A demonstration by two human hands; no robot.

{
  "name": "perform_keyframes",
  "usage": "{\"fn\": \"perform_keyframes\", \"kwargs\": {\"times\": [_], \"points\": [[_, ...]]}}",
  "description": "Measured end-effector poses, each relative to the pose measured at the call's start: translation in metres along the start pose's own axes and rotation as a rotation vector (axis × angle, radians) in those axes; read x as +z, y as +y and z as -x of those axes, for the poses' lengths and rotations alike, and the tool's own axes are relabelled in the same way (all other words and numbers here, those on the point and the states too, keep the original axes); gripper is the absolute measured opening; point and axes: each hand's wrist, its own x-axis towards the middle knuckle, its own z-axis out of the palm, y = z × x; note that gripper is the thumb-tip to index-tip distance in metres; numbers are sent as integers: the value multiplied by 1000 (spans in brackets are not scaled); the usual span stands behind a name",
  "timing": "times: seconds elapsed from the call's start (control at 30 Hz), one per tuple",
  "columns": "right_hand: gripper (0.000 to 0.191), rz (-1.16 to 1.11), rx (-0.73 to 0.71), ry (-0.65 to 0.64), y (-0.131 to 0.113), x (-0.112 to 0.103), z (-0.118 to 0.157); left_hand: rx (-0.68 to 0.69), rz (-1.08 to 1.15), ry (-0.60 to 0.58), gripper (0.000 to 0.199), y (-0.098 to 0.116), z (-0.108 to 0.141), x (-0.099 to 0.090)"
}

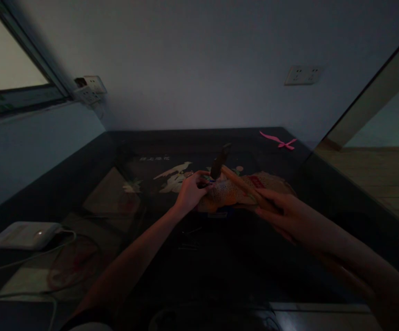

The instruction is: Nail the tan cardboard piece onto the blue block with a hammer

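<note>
My right hand (280, 209) is wrapped round the wooden handle of a hammer (240, 181). Its dark metal head (222, 161) stands just right of my left hand (192, 188), close to the fingertips. The left thumb and fingers are pinched together at a small bluish item, too dim and small to name. Under both hands lies an orange-brown, speckled, flattish piece (227, 193) with a red patch; its material is unclear. Several thin metal pins or nails (188, 246) lie on the dark tabletop (220, 266) nearer to me.
At the back right is a pink ribbon-like strip (282, 143). A white box-shaped device (26, 234) with a pale cable (40, 253) sits at the left. Wall sockets (303, 75) are above the table's back edge, and a picture of a bird (175, 172) decorates the glossy top.
</note>
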Motion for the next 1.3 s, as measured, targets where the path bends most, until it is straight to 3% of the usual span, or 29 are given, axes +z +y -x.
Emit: {"fn": "perform_keyframes", "kwargs": {"times": [0.37,0.63,0.8,1.0,1.17,1.3], "points": [[5,188,-103,48,2,1,-2,-43,92,-6,30,-2,1,2],[11,214,-3,-47,3,10,-4,-40,87,17,30,-4,1,4],[15,170,28,-59,3,8,-1,-30,89,21,32,-5,1,3],[8,201,-70,-25,9,11,-5,-35,95,25,35,-3,1,4],[11,124,38,-51,0,7,1,-27,80,40,33,-5,1,4],[16,38,26,-29,2,6,4,-13,82,40,33,-6,1,4]]}}
